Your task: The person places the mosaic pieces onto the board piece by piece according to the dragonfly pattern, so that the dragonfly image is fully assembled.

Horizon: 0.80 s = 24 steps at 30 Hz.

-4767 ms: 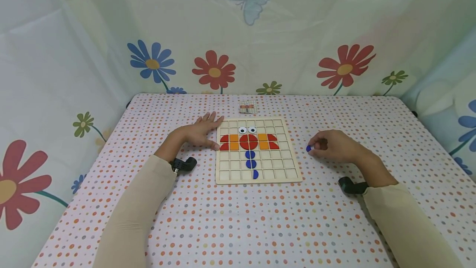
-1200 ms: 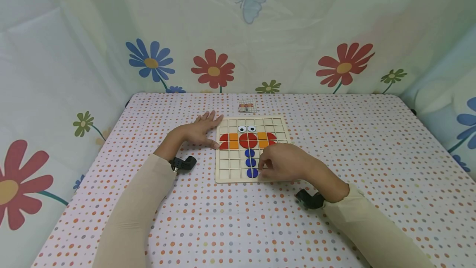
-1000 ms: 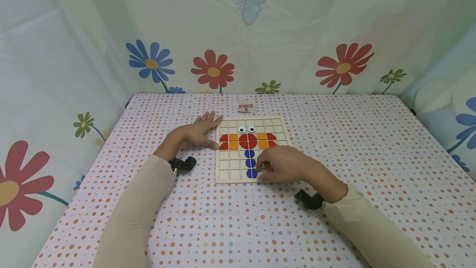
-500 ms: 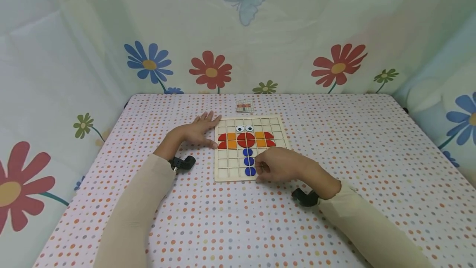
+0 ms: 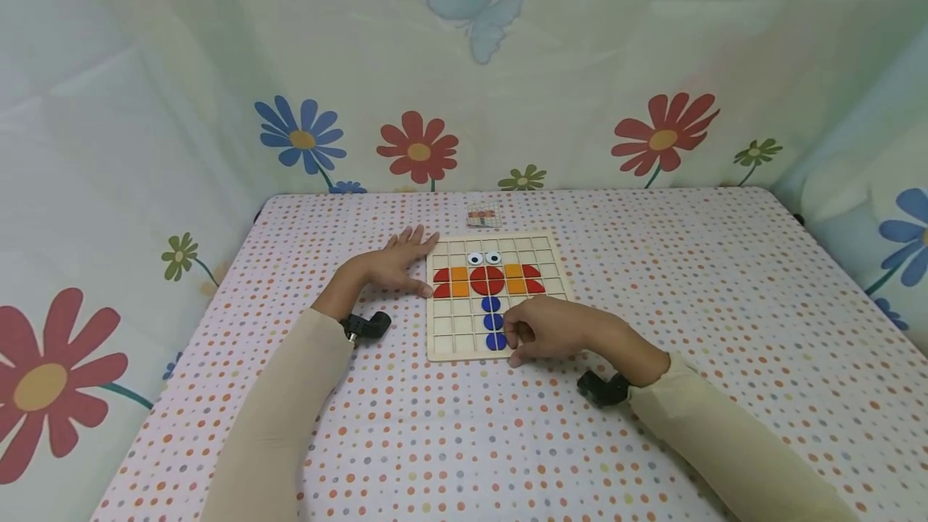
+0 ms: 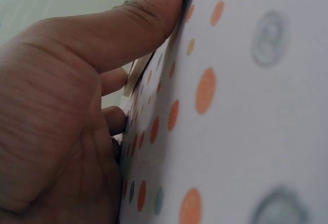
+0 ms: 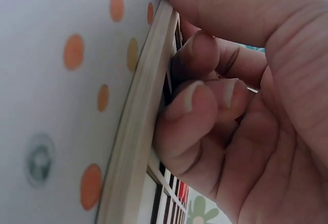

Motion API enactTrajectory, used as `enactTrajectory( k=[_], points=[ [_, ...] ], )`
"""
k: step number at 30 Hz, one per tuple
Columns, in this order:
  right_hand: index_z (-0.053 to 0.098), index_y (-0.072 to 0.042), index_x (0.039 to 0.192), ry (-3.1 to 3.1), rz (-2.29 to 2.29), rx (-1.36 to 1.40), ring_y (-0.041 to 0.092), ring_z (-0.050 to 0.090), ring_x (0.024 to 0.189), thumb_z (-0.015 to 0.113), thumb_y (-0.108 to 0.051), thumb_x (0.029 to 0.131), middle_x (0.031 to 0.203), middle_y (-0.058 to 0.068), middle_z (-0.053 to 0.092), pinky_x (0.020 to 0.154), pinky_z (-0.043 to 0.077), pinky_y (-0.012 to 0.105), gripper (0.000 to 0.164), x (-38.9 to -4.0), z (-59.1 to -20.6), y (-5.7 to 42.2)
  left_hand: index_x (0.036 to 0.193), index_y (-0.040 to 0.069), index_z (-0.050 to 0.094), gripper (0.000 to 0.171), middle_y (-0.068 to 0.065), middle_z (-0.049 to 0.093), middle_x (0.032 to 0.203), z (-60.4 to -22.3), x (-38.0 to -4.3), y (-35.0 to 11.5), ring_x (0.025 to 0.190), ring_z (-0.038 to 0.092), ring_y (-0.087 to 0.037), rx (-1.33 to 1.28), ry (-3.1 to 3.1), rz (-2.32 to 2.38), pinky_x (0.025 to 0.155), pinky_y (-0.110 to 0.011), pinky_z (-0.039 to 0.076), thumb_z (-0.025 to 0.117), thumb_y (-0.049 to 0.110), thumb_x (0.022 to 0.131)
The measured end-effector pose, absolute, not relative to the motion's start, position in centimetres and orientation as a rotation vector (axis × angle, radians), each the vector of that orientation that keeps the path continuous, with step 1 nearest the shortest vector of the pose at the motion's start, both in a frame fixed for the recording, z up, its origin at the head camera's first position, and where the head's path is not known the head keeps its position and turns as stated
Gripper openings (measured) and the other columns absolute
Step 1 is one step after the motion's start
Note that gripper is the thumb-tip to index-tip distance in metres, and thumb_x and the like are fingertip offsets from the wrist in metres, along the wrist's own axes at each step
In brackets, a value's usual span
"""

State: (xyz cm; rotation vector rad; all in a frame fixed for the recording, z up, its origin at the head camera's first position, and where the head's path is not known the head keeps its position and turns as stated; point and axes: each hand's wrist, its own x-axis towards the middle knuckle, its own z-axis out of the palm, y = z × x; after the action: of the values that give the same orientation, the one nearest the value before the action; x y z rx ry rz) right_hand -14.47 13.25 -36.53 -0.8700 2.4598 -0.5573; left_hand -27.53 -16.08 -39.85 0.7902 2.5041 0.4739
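A light wooden grid board (image 5: 464, 329) lies on the table. On it a winged figure is laid out in flat pieces: two googly eyes (image 5: 484, 258), a red disc (image 5: 486, 280), orange squares (image 5: 460, 282) and red quarter pieces at both sides. Below the disc runs a column of blue discs (image 5: 491, 304), each of two halves. My left hand (image 5: 395, 266) rests at the board's left edge with fingers spread. Over the board's front right part is my right hand (image 5: 554, 325), its index by the lowest blue disc. In the right wrist view its thumb (image 7: 215, 1) touches the front edge, the other fingers bend loosely over the grid.
Behind the board lies a small card (image 5: 483, 214) printed with a similar figure on a grid. The table (image 5: 435, 441) has a dotted cloth. A flowered curtain (image 5: 565, 63) hangs around its back and sides. Each wrist wears a black camera (image 5: 603, 387).
My right hand has come from the table right of the board with a small blue piece, and the lowest blue disc now has both halves. Its thumb has slid to the front edge. My left hand stays.
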Motion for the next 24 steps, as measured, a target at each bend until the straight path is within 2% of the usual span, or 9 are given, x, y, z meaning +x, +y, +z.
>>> enactTrajectory(
  k=[24],
  points=[
    [0.061, -0.022, 0.079, 2.483, -0.573, -0.852, 0.006, 0.047, 0.062, 0.08, -0.029, 0.083, 0.067, -0.009, 0.053, 0.057, 0.039, 0.021, 0.02, -13.75, -36.64, 12.79, 0.16, 0.025, 0.0, 0.109, -0.009, -0.017, 0.165, -39.3, -26.55, -16.39, 0.153, -0.019, -0.028, 0.766, 2.524, 0.473, 0.124, -0.048, -0.01, 0.073, 0.05, 0.084]
  ],
)
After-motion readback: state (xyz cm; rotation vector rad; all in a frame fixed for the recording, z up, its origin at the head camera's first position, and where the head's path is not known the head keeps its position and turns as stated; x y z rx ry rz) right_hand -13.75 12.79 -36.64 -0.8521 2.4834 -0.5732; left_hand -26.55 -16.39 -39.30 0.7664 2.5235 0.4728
